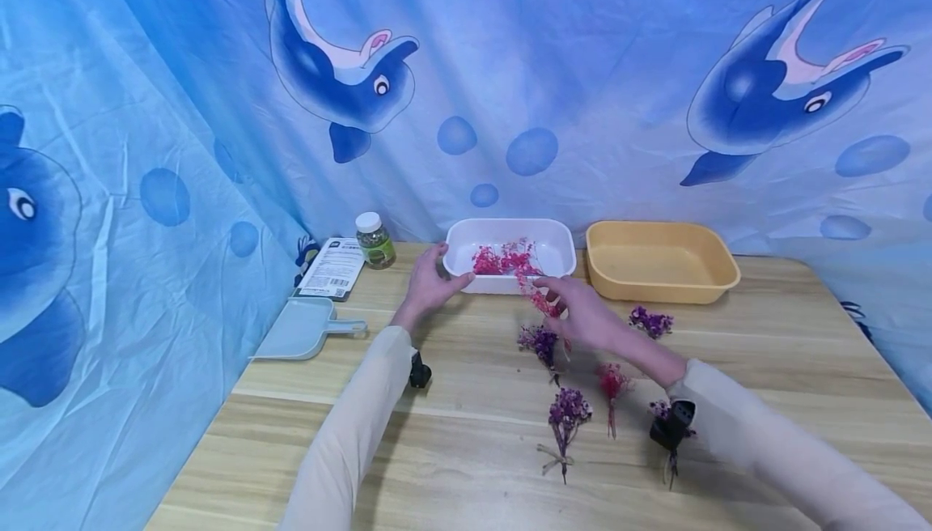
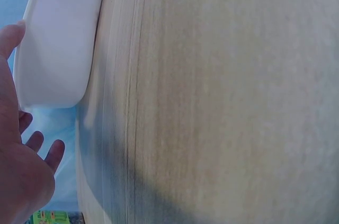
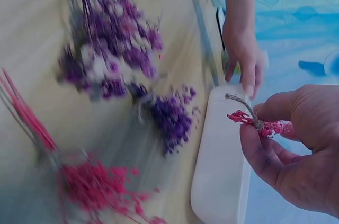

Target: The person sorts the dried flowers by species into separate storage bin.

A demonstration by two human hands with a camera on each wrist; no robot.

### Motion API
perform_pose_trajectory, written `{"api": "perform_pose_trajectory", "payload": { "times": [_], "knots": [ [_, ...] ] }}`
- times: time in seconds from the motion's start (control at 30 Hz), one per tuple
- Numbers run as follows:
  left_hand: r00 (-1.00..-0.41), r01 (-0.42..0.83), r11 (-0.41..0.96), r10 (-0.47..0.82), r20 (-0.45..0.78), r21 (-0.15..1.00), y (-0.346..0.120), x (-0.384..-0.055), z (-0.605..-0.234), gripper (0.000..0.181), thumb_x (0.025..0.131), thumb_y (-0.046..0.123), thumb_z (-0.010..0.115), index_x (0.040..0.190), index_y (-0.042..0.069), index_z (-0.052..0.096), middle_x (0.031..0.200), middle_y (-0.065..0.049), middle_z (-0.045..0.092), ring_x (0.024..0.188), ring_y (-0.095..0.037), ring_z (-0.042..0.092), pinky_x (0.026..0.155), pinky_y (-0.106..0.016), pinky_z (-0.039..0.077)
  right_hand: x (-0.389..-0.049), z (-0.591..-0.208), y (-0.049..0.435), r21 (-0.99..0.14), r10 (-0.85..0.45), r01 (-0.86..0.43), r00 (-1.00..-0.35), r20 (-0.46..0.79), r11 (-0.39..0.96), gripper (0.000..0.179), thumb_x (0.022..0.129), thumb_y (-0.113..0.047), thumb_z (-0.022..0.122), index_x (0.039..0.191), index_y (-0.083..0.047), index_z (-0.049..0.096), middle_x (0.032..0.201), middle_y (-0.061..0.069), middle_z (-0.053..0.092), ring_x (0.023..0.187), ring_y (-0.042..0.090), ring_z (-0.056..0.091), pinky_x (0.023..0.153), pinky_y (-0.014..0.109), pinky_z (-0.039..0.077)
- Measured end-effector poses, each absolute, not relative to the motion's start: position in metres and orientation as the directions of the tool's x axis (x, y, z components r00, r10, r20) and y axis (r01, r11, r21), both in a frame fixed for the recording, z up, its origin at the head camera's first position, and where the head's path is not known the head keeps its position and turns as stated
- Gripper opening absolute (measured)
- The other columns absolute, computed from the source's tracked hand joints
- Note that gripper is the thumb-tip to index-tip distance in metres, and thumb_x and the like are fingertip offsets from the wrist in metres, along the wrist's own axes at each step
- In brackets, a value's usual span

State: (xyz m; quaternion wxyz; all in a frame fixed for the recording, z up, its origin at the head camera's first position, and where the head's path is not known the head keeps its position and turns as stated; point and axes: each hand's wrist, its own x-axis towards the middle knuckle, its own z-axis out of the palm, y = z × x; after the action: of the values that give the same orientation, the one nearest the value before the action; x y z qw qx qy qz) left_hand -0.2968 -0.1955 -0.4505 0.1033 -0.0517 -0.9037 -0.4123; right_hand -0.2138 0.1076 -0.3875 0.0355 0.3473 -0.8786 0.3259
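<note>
My left hand [image 1: 428, 284] touches the left end of a white plastic basin [image 1: 510, 283], its thumb on the rim and its fingers spread beside the end wall. Pink dried flowers [image 1: 488, 261] lie inside that basin. Over the basin's front edge, my right hand [image 1: 591, 316] pinches a small bunch of pink dried flowers [image 3: 275, 127] by its stems, between thumb and fingers. Twine [image 3: 243, 102] is tied around those stems. Beneath the right hand and forearm lie purple dried flower bunches [image 1: 570, 414] and another pink bunch [image 1: 614, 381].
A yellow basin [image 1: 662, 291] stands to the right of the white one. On the left are a lidded jar [image 1: 375, 241], a printed white packet [image 1: 331, 268] and a light blue dustpan [image 1: 297, 330]. A blue dolphin curtain [image 1: 466, 86] hangs behind the wooden table [image 1: 466, 466].
</note>
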Motion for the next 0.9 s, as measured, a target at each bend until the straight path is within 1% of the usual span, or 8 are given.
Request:
{"api": "perform_pose_trajectory", "payload": {
  "times": [0.07,0.2,0.33,0.43,0.57,0.73,0.83,0.9],
  "knots": [
    [-0.973,0.179,0.655,0.008,0.230,0.734,-0.196,-0.297,-0.450,0.092,0.079,0.040,0.083,0.149,0.001,0.039,0.153,-0.019,0.040,0.140,-0.036,0.035,0.116,-0.051,0.026,-0.221,-0.386,0.108,-0.526,-0.594,-0.645,-0.749,0.293,0.554,0.065,0.080,0.003,0.078,0.139,0.006,0.051,0.105,0.019,0.062,0.089,0.030,0.064,0.076,0.044,0.058],
    [-0.969,0.196,0.656,0.013,0.249,0.729,-0.197,-0.297,-0.452,0.089,0.079,0.039,0.083,0.147,-0.001,0.042,0.151,-0.020,0.041,0.139,-0.036,0.036,0.116,-0.050,0.026,-0.235,-0.381,0.107,-0.490,-0.605,-0.660,-0.740,0.293,0.570,0.061,0.081,0.004,0.077,0.136,0.007,0.052,0.102,0.020,0.062,0.083,0.029,0.066,0.072,0.040,0.059],
    [-0.965,0.212,0.656,0.023,0.262,0.724,-0.198,-0.297,-0.454,0.086,0.080,0.037,0.083,0.145,-0.002,0.043,0.150,-0.021,0.043,0.138,-0.036,0.037,0.116,-0.048,0.027,-0.249,-0.378,0.105,-0.464,-0.604,-0.652,-0.749,0.272,0.600,0.057,0.082,0.005,0.074,0.135,0.008,0.052,0.102,0.022,0.060,0.085,0.031,0.066,0.073,0.040,0.059],
    [-0.966,0.210,0.651,0.022,0.259,0.729,-0.198,-0.296,-0.454,0.086,0.080,0.037,0.083,0.145,-0.001,0.043,0.150,-0.021,0.043,0.138,-0.036,0.037,0.116,-0.048,0.027,-0.258,-0.376,0.105,-0.443,-0.603,-0.642,-0.758,0.247,0.625,0.055,0.085,0.004,0.072,0.135,0.008,0.051,0.104,0.026,0.059,0.086,0.033,0.066,0.075,0.043,0.058],
    [-0.966,0.208,0.648,0.019,0.258,0.733,-0.197,-0.297,-0.455,0.086,0.080,0.037,0.084,0.145,-0.001,0.044,0.149,-0.020,0.043,0.138,-0.036,0.037,0.116,-0.049,0.027,-0.270,-0.375,0.105,-0.413,-0.600,-0.630,-0.769,0.220,0.657,0.056,0.088,0.002,0.071,0.139,0.008,0.049,0.109,0.027,0.058,0.088,0.033,0.064,0.077,0.046,0.057],
    [-0.966,0.208,0.655,0.024,0.256,0.726,-0.196,-0.298,-0.455,0.086,0.080,0.039,0.084,0.146,0.000,0.043,0.150,-0.019,0.043,0.138,-0.035,0.037,0.116,-0.048,0.027,-0.285,-0.376,0.105,-0.392,-0.605,-0.630,-0.770,0.203,0.671,0.058,0.089,0.001,0.071,0.142,0.006,0.047,0.112,0.029,0.057,0.085,0.032,0.064,0.077,0.045,0.056],
    [-0.967,0.204,0.658,0.020,0.254,0.725,-0.196,-0.297,-0.453,0.087,0.080,0.039,0.083,0.146,0.000,0.043,0.151,-0.019,0.042,0.138,-0.035,0.037,0.116,-0.049,0.027,-0.294,-0.375,0.103,-0.369,-0.616,-0.642,-0.761,0.204,0.672,0.058,0.089,0.001,0.071,0.142,0.006,0.047,0.113,0.029,0.057,0.090,0.034,0.063,0.077,0.045,0.056],
    [-0.966,0.203,0.661,0.017,0.256,0.722,-0.196,-0.297,-0.452,0.087,0.080,0.039,0.083,0.146,0.000,0.043,0.151,-0.019,0.042,0.138,-0.035,0.037,0.116,-0.050,0.027,-0.300,-0.373,0.100,-0.342,-0.621,-0.651,-0.756,0.208,0.678,0.059,0.087,0.002,0.071,0.141,0.006,0.048,0.116,0.029,0.057,0.097,0.037,0.061,0.080,0.046,0.056]
  ]
}}
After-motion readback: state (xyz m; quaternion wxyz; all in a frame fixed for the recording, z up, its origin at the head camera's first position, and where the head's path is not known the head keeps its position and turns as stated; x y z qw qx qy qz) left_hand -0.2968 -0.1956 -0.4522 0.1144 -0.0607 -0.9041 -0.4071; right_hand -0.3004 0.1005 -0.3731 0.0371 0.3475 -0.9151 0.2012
